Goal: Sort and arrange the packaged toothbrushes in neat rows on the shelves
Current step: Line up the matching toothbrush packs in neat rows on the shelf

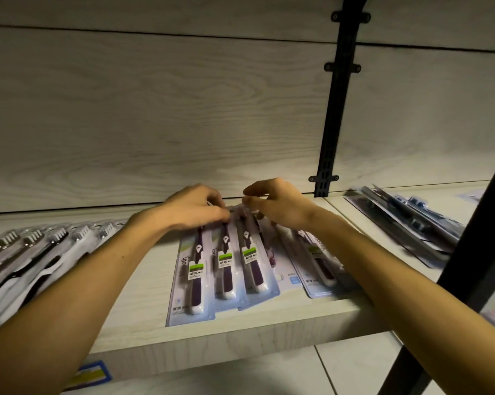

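Several blister packs of purple toothbrushes (226, 269) lie side by side on the pale wooden shelf (240, 326), overlapping slightly. My left hand (192, 206) rests with curled fingers on the top ends of the left packs. My right hand (280, 203) pinches the top edge of a pack near the middle of the row. Another purple pack (320, 266) lies at the right end, partly under my right forearm. The packs' upper ends are hidden by my hands.
A row of white and black toothbrush packs (27, 252) lies on the shelf at the left. Dark packs (411, 223) are heaped on the adjoining shelf at the right. A black upright bracket (334, 109) and a black diagonal post (468, 252) stand at the right.
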Demonstrator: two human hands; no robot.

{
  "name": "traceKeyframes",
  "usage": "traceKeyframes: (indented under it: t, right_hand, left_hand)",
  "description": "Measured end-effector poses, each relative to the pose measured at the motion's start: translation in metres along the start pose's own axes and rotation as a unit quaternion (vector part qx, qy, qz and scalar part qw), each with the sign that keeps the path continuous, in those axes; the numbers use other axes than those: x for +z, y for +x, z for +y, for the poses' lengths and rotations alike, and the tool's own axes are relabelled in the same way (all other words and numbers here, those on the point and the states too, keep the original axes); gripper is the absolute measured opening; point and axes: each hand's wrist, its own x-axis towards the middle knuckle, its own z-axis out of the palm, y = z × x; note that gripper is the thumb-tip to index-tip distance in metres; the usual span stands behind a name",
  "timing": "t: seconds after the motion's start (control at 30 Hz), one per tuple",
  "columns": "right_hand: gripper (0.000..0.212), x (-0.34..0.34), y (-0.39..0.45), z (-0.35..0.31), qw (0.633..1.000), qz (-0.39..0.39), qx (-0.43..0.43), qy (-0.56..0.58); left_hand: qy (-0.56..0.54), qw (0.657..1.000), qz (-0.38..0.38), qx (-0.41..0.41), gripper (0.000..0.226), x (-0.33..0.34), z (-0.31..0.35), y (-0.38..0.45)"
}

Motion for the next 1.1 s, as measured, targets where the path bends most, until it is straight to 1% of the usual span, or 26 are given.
traceKeyframes:
  t: [0.03, 0.1, 0.17, 0.27, 0.4, 0.5, 0.57, 0.7, 0.8, 0.9, 1.0, 1.07, 1.1]
  right_hand:
    - [0.038, -0.004, 0.001, 0.002, 1.0, 0.012, 0.012, -0.017]
    - [0.038, -0.008, 0.001, 0.009, 0.994, 0.022, 0.036, -0.102]
    - [0.039, -0.006, 0.0, 0.011, 0.985, -0.001, 0.047, -0.168]
    - [0.042, -0.001, 0.0, 0.013, 0.981, -0.018, 0.042, -0.189]
    - [0.044, -0.002, 0.001, 0.014, 0.98, -0.026, 0.034, -0.196]
    - [0.04, 0.0, 0.0, 0.015, 0.976, -0.018, 0.038, -0.213]
    - [0.042, 0.002, 0.0, 0.015, 0.974, -0.007, 0.047, -0.222]
    - [0.053, 0.007, -0.001, 0.012, 0.971, 0.006, 0.062, -0.229]
    - [0.051, 0.008, -0.002, 0.013, 0.973, 0.02, 0.064, -0.219]
    - [0.046, 0.006, -0.002, 0.012, 0.98, 0.029, 0.072, -0.186]
    - [0.044, 0.0, -0.001, 0.012, 0.987, 0.062, 0.071, -0.129]
    - [0.041, -0.007, -0.001, 0.012, 0.991, 0.088, 0.069, -0.079]
    - [0.04, -0.01, -0.001, 0.012, 0.991, 0.095, 0.064, -0.061]
  left_hand:
    - [0.011, 1.0, 0.001, -0.001, 0.052, 0.0, 0.0, 0.0]
    - [0.032, 0.999, 0.001, 0.002, 0.054, 0.0, 0.0, -0.001]
    - [0.044, 0.999, 0.007, 0.015, 0.057, 0.006, 0.001, -0.001]
    - [0.046, 0.998, 0.0, 0.05, 0.066, 0.02, 0.008, -0.001]
    - [0.041, 0.997, 0.005, 0.065, 0.057, 0.021, 0.011, 0.0]
    - [0.041, 0.998, 0.018, 0.049, 0.038, 0.015, 0.008, 0.001]
    - [0.052, 0.998, 0.023, 0.031, 0.03, 0.013, 0.006, 0.002]
    - [0.068, 0.997, 0.012, 0.025, 0.028, 0.012, 0.006, 0.002]
    - [0.072, 0.997, 0.004, 0.026, 0.028, 0.012, 0.006, 0.002]
    - [0.071, 0.997, 0.006, 0.027, 0.028, 0.011, 0.007, 0.002]
    - [0.067, 0.998, -0.008, 0.019, 0.025, 0.011, 0.006, 0.002]
    - [0.03, 0.999, 0.002, 0.013, 0.019, 0.012, 0.007, 0.003]
    - [0.003, 1.0, 0.019, 0.01, 0.018, 0.012, 0.009, 0.004]
